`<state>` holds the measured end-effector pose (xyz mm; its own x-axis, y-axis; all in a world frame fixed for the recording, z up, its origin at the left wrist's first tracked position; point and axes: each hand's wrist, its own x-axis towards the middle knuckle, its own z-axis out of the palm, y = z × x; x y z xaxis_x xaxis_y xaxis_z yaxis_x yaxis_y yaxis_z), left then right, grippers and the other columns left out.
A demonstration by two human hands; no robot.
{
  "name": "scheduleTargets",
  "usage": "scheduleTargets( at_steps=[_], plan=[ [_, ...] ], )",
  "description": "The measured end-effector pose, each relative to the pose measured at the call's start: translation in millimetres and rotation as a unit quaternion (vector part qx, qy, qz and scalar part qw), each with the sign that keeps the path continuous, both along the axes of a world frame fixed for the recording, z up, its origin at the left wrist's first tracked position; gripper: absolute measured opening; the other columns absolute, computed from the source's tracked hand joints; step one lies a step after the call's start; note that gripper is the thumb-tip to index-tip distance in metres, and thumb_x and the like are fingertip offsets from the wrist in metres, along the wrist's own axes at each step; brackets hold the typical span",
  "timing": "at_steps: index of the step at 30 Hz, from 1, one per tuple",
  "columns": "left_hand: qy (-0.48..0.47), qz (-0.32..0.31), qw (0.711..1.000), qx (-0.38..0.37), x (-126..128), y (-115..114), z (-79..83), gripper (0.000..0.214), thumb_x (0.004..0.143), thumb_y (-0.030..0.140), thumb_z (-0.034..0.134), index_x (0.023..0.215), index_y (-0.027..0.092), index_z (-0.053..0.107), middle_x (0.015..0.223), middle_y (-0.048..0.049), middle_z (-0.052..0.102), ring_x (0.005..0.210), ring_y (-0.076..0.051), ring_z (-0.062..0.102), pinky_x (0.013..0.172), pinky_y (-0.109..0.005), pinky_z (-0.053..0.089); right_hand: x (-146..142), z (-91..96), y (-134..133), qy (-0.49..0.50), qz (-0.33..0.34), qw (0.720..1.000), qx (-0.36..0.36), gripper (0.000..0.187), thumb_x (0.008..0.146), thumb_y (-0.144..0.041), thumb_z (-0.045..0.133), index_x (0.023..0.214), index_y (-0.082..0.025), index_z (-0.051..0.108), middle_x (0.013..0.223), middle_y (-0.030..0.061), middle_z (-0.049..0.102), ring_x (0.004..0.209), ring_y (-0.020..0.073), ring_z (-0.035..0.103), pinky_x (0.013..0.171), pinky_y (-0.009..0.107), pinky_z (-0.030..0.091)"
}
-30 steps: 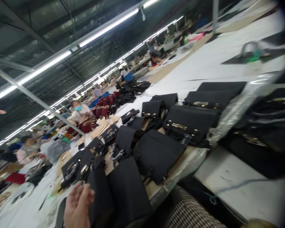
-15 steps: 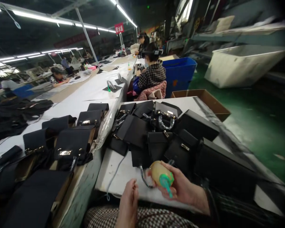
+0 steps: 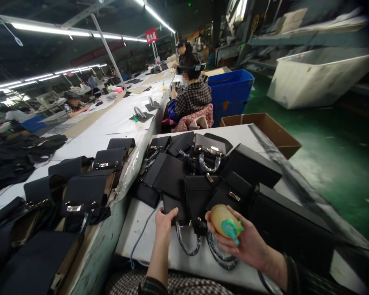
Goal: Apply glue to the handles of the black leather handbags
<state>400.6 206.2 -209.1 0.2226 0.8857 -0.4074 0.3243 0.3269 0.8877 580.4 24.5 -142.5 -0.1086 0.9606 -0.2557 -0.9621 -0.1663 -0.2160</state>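
Observation:
A squeeze bottle (image 3: 222,219) with yellowish contents and a green nozzle cap is held in my right hand (image 3: 249,239), its nozzle tilted down toward me. My left hand (image 3: 163,223) is at the near corner of a black handbag (image 3: 174,203), thumb on its edge and the other fingers partly hidden. That bag's plastic-wrapped handle (image 3: 187,249) lies on the white table (image 3: 135,223) between my hands. Just beyond the bottle lies another black bag (image 3: 233,190) with a gold-coloured clasp.
More black bags crowd the table, including a large one (image 3: 290,221) at right. A second worktable (image 3: 95,119) on the left carries further bags (image 3: 83,192). Ahead sits a co-worker (image 3: 193,96) beside a blue bin (image 3: 230,92). A cardboard box (image 3: 264,131) stands behind the table.
My left hand has moved forward from near my lap to the handbag's corner. My right hand, still holding the bottle, has shifted slightly right. The wrapped handles now show more fully.

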Motion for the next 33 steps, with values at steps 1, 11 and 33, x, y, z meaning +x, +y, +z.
scheduleTargets(
  at_steps=[1,11,33],
  plan=[
    [-0.023,0.011,1.0,0.004,2,0,11.3,0.02,0.088,0.026,0.077,0.098,0.015,0.064,0.089,-0.0009,0.071,0.077,-0.015,0.069,0.074,-0.033,0.06,0,-0.1,0,0.004,0.0,1.0,0.0,0.049,0.098,-0.053,0.062,0.112,-0.007,0.071,0.092,0.0139,0.07,0.045,0.0048,0.042,0.041,0.017,0.03],
    [-0.003,0.048,0.999,0.025,-104,-22,179.0,0.043,0.062,0.035,0.087,0.071,0.023,0.047,0.057,0.0094,0.049,0.051,-0.01,0.046,0.048,-0.021,0.038,-12,15.1,16,-0.003,0.037,0.999,0.018,0.05,0.099,-0.053,0.063,0.114,-0.007,0.072,0.097,0.0162,0.07,0.062,0.013,0.055,0.044,0.018,0.033],
    [-0.049,0.338,0.94,0.012,-256,-244,203.4,0.062,0.063,0.049,0.094,0.11,0.023,0.062,0.088,0.0023,0.068,0.044,0.001,0.026,0.042,-0.015,0.017,-189,74.9,-19,0.123,0.444,0.885,0.066,0.063,0.081,-0.071,0.072,0.108,-0.014,0.069,0.097,0.0091,0.065,0.083,0.0219,0.063,0.08,0.036,0.05]
  ],
)
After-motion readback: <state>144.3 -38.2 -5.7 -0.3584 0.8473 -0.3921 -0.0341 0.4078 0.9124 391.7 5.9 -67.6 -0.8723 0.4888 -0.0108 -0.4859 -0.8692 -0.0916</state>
